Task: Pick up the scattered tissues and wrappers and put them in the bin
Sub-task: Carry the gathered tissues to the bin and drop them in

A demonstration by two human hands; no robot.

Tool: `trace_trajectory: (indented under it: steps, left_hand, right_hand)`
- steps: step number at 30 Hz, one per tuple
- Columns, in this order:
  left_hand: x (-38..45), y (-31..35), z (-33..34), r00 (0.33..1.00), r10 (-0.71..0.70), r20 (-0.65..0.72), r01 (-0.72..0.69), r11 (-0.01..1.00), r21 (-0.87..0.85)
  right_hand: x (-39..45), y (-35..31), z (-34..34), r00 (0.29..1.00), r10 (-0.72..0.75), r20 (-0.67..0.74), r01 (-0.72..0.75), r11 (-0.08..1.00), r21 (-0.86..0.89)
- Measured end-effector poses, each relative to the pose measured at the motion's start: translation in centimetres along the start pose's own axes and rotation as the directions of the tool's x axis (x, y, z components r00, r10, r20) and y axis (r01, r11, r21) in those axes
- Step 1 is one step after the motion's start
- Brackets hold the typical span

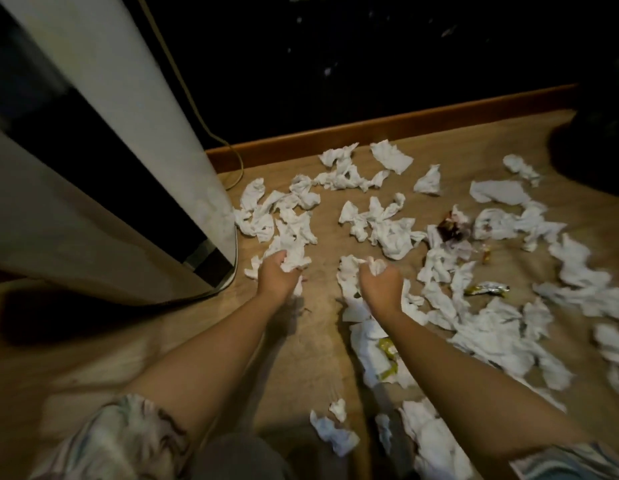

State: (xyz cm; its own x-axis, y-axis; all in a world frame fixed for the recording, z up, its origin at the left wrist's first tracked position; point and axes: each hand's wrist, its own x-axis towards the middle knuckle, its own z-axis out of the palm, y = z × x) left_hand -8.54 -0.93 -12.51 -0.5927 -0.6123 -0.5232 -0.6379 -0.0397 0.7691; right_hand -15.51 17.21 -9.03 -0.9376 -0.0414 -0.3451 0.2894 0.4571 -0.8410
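Crumpled white tissues (391,226) lie scattered across the wooden floor (322,348), thickest on the right. My left hand (278,277) is closed around a wad of tissue (294,259) near the cabinet's corner. My right hand (382,284) is closed on another crumpled tissue (375,265) in the middle. A dark red wrapper (452,226) lies among the tissues further right. A silver and yellow wrapper (486,289) rests to its lower right, and a yellow wrapper (387,349) peeks out beside my right forearm. A dark round shape, possibly the bin (595,133), stands at the far right.
A tall white and black cabinet (128,174) fills the left side, its corner close to my left hand. A cable (232,161) runs down behind it to the floor. A wooden skirting board (387,128) lines the dark back wall. My knee shows at the bottom edge.
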Motion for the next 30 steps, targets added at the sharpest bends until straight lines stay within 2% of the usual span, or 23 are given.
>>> trace_trajectory:
  steps: [3,7,10,14,18,24,27,30]
  left_hand:
    - [-5.1,7.0,-0.3,0.996,-0.057,0.073,0.061,0.997,-0.056]
    - [-16.2,21.2,-2.7,0.987,-0.017,0.16,0.027,0.998,-0.058]
    - [-23.2,30.1,-4.5,0.99,0.022,0.137,-0.016,0.999,-0.045]
    - [-30.5,39.7,-6.3,0.994,0.003,0.108,0.004,0.998,-0.066]
    - [-36.0,47.2,-6.9,0.991,0.0,0.138,0.006,0.999,-0.039]
    - [-41.8,55.7,-4.8,0.934,0.146,0.326,-0.139,0.989,-0.043]
    - [-44.2,58.4,-3.4,0.915,0.216,0.34,-0.192,0.976,-0.102]
    - [-45.6,60.4,-2.5,0.915,0.244,0.323,-0.22,0.969,-0.11]
  right_hand:
    - [-2.8,-8.0,-6.2,0.991,0.132,-0.004,-0.131,0.985,0.116]
    - [-7.3,-18.6,-14.4,0.988,0.154,0.012,-0.153,0.966,0.209]
    - [-10.4,-25.9,-19.9,0.983,0.184,-0.001,-0.178,0.952,0.249]
    - [-14.1,-35.4,-27.2,0.98,0.198,-0.03,-0.187,0.959,0.213]
    - [-17.3,-43.6,-34.3,0.993,0.119,-0.014,-0.117,0.985,0.129]
    - [-19.0,-49.7,-43.8,0.999,-0.032,0.0,0.032,0.998,0.048]
    - [-19.2,-50.7,-46.9,0.998,-0.052,-0.033,0.056,0.992,0.116]
    - [-18.6,-50.6,-48.4,0.996,0.015,-0.093,0.004,0.98,0.199]
